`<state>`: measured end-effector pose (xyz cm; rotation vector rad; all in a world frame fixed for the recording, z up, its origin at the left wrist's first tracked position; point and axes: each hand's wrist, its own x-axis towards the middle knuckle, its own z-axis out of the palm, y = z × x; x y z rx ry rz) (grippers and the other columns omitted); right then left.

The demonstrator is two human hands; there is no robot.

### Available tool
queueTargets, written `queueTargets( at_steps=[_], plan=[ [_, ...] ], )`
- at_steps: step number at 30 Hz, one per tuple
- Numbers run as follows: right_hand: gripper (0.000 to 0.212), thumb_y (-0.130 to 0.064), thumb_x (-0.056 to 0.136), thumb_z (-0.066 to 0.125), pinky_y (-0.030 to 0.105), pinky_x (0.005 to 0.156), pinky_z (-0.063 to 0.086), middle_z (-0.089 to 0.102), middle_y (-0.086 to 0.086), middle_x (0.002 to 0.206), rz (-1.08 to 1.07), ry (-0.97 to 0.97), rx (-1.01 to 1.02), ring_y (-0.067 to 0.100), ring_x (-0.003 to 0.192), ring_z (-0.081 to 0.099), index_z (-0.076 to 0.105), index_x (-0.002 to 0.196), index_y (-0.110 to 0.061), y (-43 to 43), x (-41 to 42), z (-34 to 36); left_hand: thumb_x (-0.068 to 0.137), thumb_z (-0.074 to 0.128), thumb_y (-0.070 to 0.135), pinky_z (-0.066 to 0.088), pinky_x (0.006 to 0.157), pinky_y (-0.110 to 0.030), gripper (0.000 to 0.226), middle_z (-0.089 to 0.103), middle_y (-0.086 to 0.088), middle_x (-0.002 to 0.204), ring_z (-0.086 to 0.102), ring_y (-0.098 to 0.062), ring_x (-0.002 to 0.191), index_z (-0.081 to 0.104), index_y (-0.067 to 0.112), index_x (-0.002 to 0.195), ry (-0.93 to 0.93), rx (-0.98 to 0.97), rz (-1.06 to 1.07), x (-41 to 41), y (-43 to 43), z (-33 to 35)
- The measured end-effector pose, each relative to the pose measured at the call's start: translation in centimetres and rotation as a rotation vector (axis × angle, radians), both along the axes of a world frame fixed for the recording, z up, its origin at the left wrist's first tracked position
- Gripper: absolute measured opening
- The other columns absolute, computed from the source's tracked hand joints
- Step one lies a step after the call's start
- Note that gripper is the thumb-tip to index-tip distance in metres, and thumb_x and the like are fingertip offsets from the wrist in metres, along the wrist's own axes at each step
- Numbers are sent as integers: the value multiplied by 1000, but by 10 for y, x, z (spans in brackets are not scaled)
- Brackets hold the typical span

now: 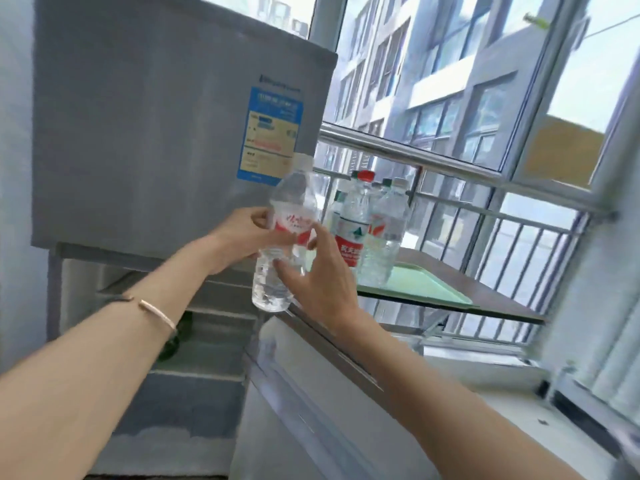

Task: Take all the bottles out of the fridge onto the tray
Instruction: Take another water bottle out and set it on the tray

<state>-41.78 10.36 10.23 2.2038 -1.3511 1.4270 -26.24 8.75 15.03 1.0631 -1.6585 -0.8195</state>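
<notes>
We're mid-handover: left hand (pixel 242 233) fingers wrap the clear plastic red-labelled water bottle (pixel 284 244), right hand (pixel 318 275) fingers spread, fingertips touching it; next, carry to green tray (pixel 433 282).

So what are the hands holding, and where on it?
A clear water bottle: left hand grips its labelled middle, right hand touches its lower part.

A clear plastic water bottle with a red-and-white label (pixel 289 233) tilts slightly at frame centre, before the grey fridge (pixel 166 133) with its lower door open, while several clear capped bottles (pixel 367 230) stand upright on the pale green tray (pixel 429 284) right of centre.
</notes>
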Motion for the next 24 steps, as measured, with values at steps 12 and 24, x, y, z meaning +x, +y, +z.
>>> queueTargets(
  at_steps=[12,24],
  plan=[
    [80,-53,74,72,42,88,53,64,14,120,-437,-321,-108,32,106,62,41,134,-11,-45,-168,24,92,57,41,47,99,-41,50,60,-11,126,57,-28,119,54,8,129,-4,-109,-316,-205,-31,35],
    [57,-48,83,38,27,66,38,58,2,100,-544,-97,128,16,79,51,51,120,-7,-118,-215,-11,103,32,39,36,106,-36,54,52,-18,139,46,-31,132,47,0,137,-119,-30,-339,-247,-59,-18]
  ],
)
